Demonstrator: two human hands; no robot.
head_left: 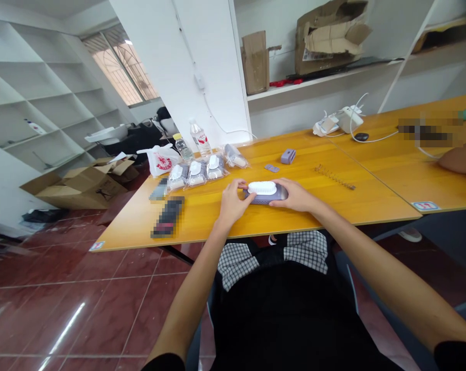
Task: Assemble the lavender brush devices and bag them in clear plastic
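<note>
Just above the table's near edge, a grey-purple scrubbing brush (262,189) lies between my hands, its white bristle-like oval part facing up. My left hand (235,200) grips the brush's left end, thumb on the near side. Around its right end curl the fingers of my right hand (293,195). Behind it on the table are a small grey-purple plastic housing (289,156) and a flat grey-purple piece (272,168). A long coil spring (335,176) lies to the right. Fingers cover both ends of the brush.
Several plastic-wrapped brushes (196,172) line the left side, near two bottles (200,138) and a white bag (161,159). A blurred dark object (168,216) lies at front left. Chargers with cables (341,122) stand at back right; another person's arm (460,154) rests at far right.
</note>
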